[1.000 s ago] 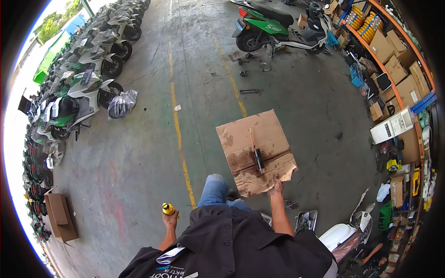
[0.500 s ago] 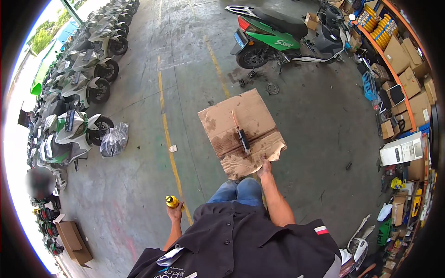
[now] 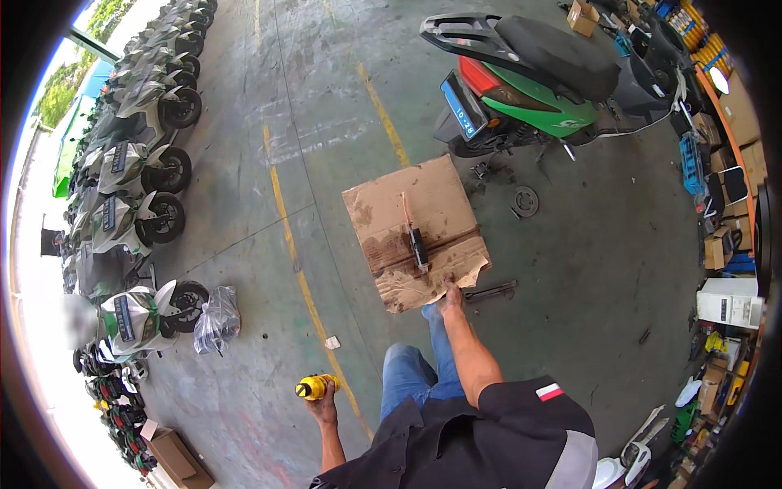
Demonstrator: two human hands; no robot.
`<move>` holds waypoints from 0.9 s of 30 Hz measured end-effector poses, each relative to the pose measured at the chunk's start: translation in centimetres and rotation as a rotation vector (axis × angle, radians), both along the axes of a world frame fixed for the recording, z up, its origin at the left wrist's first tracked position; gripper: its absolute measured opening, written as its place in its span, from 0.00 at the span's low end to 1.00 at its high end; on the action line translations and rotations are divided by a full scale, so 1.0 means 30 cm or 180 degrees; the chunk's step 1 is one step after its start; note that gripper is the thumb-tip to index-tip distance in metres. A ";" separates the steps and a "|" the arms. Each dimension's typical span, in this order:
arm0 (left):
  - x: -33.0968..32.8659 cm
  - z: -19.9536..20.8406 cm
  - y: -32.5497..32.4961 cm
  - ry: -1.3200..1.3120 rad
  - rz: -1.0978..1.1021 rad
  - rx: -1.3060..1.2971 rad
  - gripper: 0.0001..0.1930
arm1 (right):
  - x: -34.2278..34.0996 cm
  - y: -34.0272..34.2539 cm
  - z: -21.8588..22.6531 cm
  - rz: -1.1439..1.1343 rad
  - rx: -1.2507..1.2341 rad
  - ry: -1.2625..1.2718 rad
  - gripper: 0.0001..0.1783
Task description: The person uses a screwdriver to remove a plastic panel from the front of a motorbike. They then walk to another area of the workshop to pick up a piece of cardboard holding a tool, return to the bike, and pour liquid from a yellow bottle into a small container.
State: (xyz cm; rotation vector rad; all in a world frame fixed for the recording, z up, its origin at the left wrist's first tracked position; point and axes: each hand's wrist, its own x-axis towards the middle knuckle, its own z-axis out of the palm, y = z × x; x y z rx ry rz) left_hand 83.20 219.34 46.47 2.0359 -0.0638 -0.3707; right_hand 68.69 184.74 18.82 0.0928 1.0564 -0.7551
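My right hand (image 3: pixel 450 300) grips the near edge of a flat, oil-stained cardboard sheet (image 3: pixel 432 194), carried out in front of me above the floor. On the sheet lies a slim tool-like piece (image 3: pixel 417 246) with a black cylindrical body and a thin orange rod pointing away from me; its exact kind is unclear. Low on the left, my left hand (image 3: pixel 326 407) is wrapped round a yellow bottle (image 3: pixel 320 385) with a dark cap, tilted onto its side and pointing left.
Ahead to the right stands a green and black scooter (image 3: pixel 529 110), with a round metal part (image 3: pixel 525 201) on the floor near it. Long dark tools (image 3: pixel 492 291) lie beyond my right hand. Parked motorbikes (image 3: pixel 134 232) line the left, near a plastic bag (image 3: pixel 218 320). Cluttered shelving (image 3: pixel 725 212) runs along the right.
I have moved forward, so the scooter looks larger and nearer. The bottle has tipped from nearly upright towards its side. The cardboard stays in my right hand.
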 end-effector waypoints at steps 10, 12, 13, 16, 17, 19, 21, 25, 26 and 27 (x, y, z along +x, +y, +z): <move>0.596 -0.299 -0.295 0.0497 0.0236 0.0917 0.32 | 0.770 -0.476 -0.765 -0.0708 0.0227 -0.0094 0.27; 0.780 -0.404 -0.404 0.0474 0.0033 0.1057 0.32 | 0.877 -0.562 -0.931 -0.0808 0.0140 0.0007 0.28; 0.879 -0.440 -0.467 0.0573 -0.0032 0.1102 0.32 | 0.913 -0.552 -1.023 -0.0906 0.0012 0.0052 0.29; 1.148 -0.554 -0.646 0.0531 -0.0237 0.1489 0.30 | 1.000 -0.656 -1.245 -0.1088 0.0036 0.0186 0.30; 1.237 -0.566 -0.667 0.0499 -0.0323 0.1473 0.31 | 1.053 -0.694 -1.274 -0.1125 0.0007 0.0275 0.30; 1.422 -0.608 -0.828 0.0544 -0.0441 0.1268 0.31 | 1.025 -0.850 -1.383 -0.1273 -0.0230 0.0805 0.39; 1.573 -0.573 -0.901 0.0567 -0.0657 0.1467 0.31 | 1.016 -0.845 -1.339 -0.1553 0.1815 0.1583 0.48; 1.848 -0.422 -1.053 0.0675 -0.0769 0.1294 0.30 | 0.931 -0.690 -0.968 -0.0178 0.1525 0.1424 0.52; 1.875 -0.333 -1.120 0.0522 -0.0797 0.1291 0.31 | 0.965 -0.656 -0.808 0.0435 0.1594 0.1607 0.49; 1.875 -0.248 -1.177 0.0389 -0.0841 0.1268 0.31 | 0.974 -0.600 -0.625 0.1222 0.1591 0.2067 0.35</move>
